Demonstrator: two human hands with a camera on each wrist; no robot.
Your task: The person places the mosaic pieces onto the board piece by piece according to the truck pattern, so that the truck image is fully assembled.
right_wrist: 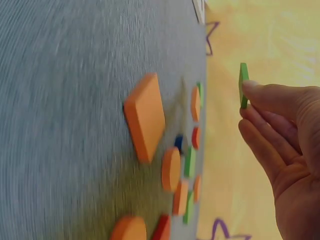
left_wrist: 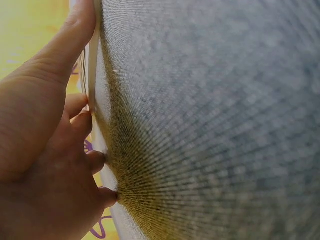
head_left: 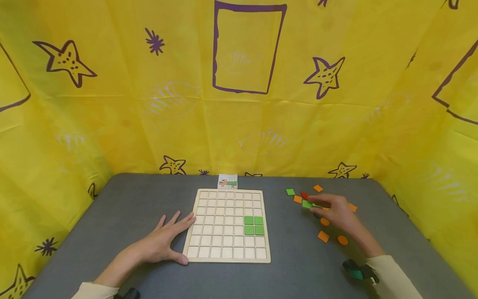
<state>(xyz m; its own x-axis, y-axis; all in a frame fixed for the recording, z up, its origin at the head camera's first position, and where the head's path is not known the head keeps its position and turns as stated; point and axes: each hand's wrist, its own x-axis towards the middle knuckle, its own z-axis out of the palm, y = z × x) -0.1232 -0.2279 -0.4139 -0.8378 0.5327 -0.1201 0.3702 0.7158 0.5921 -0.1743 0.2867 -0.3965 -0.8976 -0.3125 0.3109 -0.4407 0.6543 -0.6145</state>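
My right hand (head_left: pixel 337 211) is over the scattered pieces right of the board, pinching a thin green square tile (right_wrist: pixel 243 85) between thumb and fingertips. In the right wrist view that tile is held edge-on, above the table. My left hand (head_left: pixel 159 244) lies spread at the left side of the wooden grid board (head_left: pixel 228 260), its thumb at the near corner and fingertips along the edge. Several green square tiles (head_left: pixel 254 225) form a two-by-two block in cells near the board's right side.
Loose orange squares (head_left: pixel 323 236), orange discs (head_left: pixel 342 240), a red piece (head_left: pixel 304 195) and a green square (head_left: pixel 290 192) lie on the grey table (head_left: pixel 149 199). A printed grid card (head_left: pixel 228 181) sits behind the board. Yellow patterned cloth (head_left: pixel 239 133) hangs around the table.
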